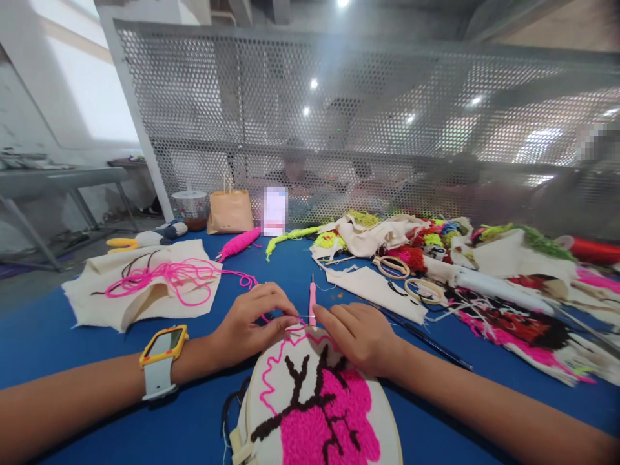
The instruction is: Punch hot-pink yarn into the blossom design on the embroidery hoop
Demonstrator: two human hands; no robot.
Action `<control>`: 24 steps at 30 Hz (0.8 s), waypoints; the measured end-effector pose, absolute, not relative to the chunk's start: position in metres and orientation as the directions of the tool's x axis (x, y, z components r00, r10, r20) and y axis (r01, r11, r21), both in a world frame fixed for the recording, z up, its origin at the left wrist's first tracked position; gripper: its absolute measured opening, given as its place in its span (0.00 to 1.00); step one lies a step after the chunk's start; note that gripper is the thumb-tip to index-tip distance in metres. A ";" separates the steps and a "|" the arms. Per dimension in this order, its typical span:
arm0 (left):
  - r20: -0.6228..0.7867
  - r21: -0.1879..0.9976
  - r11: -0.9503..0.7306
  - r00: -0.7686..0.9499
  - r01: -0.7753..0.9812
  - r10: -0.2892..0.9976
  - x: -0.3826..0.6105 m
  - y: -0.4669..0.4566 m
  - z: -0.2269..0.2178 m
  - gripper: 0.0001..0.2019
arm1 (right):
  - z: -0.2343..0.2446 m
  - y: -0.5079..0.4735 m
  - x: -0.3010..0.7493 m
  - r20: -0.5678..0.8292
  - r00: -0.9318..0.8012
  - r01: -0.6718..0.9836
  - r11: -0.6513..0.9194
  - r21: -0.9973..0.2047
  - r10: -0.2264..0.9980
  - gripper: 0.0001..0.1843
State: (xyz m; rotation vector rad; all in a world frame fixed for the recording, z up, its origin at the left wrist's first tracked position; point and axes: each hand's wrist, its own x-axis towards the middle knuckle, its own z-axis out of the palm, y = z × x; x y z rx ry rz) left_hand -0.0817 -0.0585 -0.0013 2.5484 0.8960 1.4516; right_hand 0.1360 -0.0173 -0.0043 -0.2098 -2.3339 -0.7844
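Note:
My left hand (264,316) pinches pink yarn (265,318) between thumb and forefinger at the hoop's far rim. Close beside it, my right hand (363,332) is curled round the lower end of a pink punch needle (312,303), whose metal tip points away from me; its thumb is hidden. A thin pale strand or wire stretches between the two hands. Below them rests an embroidery hoop (398,439) with white cloth, carrying dark brown branches, a filled pink area and a wavy pink outline. Loose pink yarn (165,278) lies tangled on a cloth piece to the left.
A pink yarn skein (239,243), paper bag (230,212), lidded cup (190,210) and phone (274,212) stand or lie along the back. At right are piled cloth and yarn scraps (523,323), small hoops (425,290) and a dark pen (436,345). Behind rises a perforated metal screen (271,97).

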 end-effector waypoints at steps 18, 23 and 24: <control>0.652 0.102 -0.808 0.574 0.581 0.495 -0.086 -0.061 -0.007 0.10 | 0.001 -0.021 0.135 0.454 -0.882 0.157 0.832 0.533 -0.125 0.21; 0.625 0.074 -0.826 0.619 0.559 0.475 -0.087 -0.061 -0.012 0.10 | 0.003 -0.023 0.133 0.432 -0.889 0.130 0.825 0.550 -0.148 0.24; 0.623 0.083 -0.828 0.620 0.554 0.477 -0.087 -0.061 -0.013 0.10 | 0.003 -0.023 0.133 0.437 -0.887 0.133 0.824 0.551 -0.149 0.25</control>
